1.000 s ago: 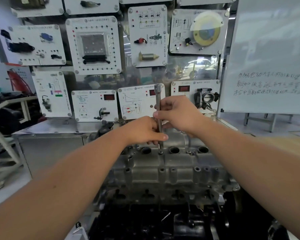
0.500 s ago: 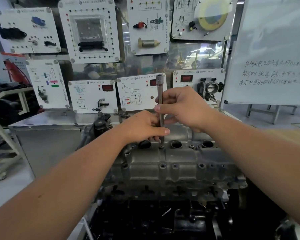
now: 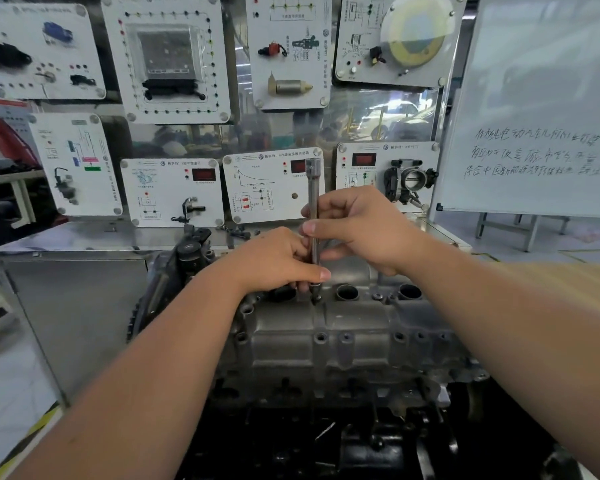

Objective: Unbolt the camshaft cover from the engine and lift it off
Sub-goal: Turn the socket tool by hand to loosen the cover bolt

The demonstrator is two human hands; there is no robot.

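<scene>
Two hands: the left and the right. One extension bar, upright. One engine with one cover. Two open round wells show in the cover, one just right of the bar and another farther right. Eight white panels hang on the wall; one sits lower middle. One whiteboard at right. One throttle body. Three red displays sit on the lower panels.
</scene>
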